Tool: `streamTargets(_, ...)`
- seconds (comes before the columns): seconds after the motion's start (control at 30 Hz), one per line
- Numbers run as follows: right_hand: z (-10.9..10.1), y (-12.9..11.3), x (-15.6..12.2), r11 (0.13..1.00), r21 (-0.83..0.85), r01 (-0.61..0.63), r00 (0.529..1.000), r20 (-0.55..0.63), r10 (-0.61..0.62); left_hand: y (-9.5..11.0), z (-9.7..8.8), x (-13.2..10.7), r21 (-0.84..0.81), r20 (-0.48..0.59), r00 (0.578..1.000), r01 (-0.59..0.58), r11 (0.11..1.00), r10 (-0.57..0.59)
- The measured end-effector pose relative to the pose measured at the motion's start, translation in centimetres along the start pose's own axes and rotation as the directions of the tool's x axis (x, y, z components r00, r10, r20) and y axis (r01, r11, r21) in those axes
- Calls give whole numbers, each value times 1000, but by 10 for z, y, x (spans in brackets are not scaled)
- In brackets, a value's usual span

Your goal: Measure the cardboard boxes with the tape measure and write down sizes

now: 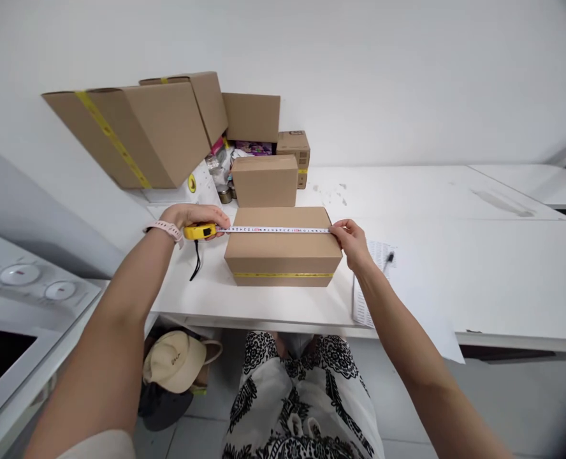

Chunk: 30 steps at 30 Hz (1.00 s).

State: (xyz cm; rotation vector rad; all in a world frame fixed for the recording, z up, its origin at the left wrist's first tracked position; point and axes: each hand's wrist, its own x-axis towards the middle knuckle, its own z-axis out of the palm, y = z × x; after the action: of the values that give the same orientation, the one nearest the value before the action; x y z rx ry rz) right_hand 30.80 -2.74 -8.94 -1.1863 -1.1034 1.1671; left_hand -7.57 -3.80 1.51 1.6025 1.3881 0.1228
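Our left hand [194, 215] grips the yellow tape case [199, 231], our right hand [354, 243] pinches the blade [278, 229] at the box [283, 255] edge; we should pull it taut and level.

Table [455, 274] runs left to right along the wall. Cardboard box [283, 255] sits on it, centre, near the front edge. Tape blade [278, 229] lies across the box top, along its rear edge. Tape measure case [199, 231] is just left of the box, gripped in the left hand [194, 217]. The right hand [352, 242] pinches the blade's end at the box's right rear corner. Second box [264, 180] stands directly behind the first (whether touching, cannot tell). Large boxes [134, 131] are stacked back left. Paper sheet [366, 306] lies right of the front box, with a pen [389, 258] on it. Cap [175, 360] sits below the table, left.
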Motion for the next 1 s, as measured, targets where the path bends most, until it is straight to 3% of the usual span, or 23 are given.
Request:
streamTargets(0.1,1,2,0,1000,14,-8,1000,2,8,-3,-2,5,-117,50,997,68,991,-62)
streamTargets(0.27,0,5,1,1000,20,-16,1000,4,15,-5,-2,9,-185,68,995,83,979,-71)
streamTargets(0.53,-1,9,5,999,-19,50,996,-68,-51,-6,-5,8,-163,84,995,73,984,-59)
streamTargets(1.0,-2,5,-2,999,51,14,1000,14,-15,-15,-11,15,-116,103,993,70,991,-58)
